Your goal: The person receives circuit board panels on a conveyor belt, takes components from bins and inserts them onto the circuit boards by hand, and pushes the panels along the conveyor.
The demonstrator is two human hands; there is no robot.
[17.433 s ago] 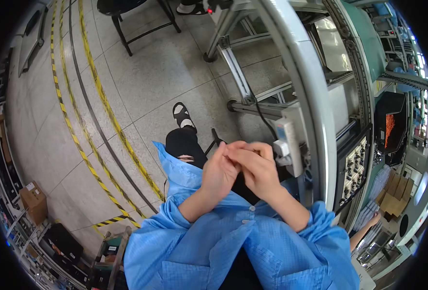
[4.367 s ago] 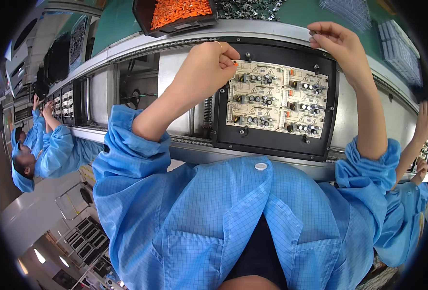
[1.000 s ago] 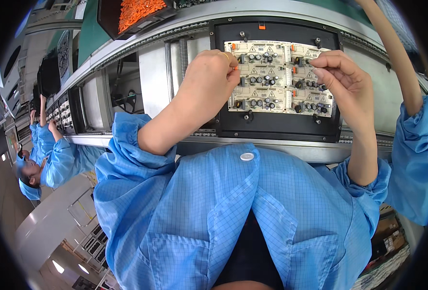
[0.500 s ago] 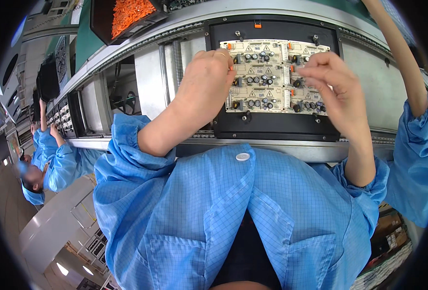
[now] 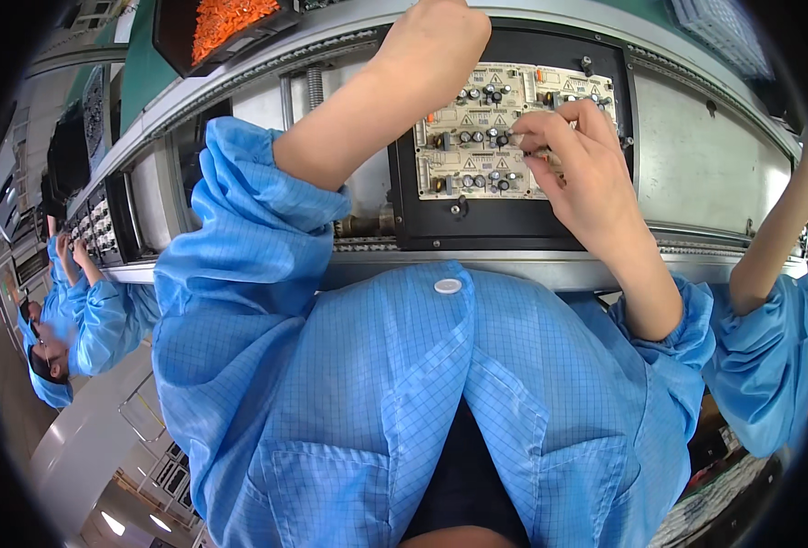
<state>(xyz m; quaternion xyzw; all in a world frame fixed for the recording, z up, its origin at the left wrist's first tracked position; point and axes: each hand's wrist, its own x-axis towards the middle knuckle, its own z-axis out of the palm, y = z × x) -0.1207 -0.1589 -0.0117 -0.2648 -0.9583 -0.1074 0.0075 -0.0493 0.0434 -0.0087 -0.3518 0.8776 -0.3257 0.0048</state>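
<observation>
A cream circuit board panel (image 5: 472, 120), set with capacitors and other small parts, lies in a black tray (image 5: 514, 226) in front of me. My left hand (image 5: 448, 38) reaches past the tray's far left corner, at the top edge of the view; its fingers are out of sight. Over the right half of the panel is my right hand (image 5: 579, 160), its fingers bent and drawn together near a row of capacitors (image 5: 486, 138). Whatever is between those fingertips is too small to make out. An orange connector (image 5: 430, 117) shows at the panel's left side.
A black bin (image 5: 174, 41) of orange parts (image 5: 229, 27) stands at the far left. The tray sits on a conveyor with a metal rail (image 5: 532, 265) along its near side. One co-worker (image 5: 75, 324) works at left; another's arm (image 5: 776, 228) is at right.
My left hand has moved away from the panel, up to the far edge. My right hand has shifted left and nearer over the panel. The co-worker's arm at right has come down.
</observation>
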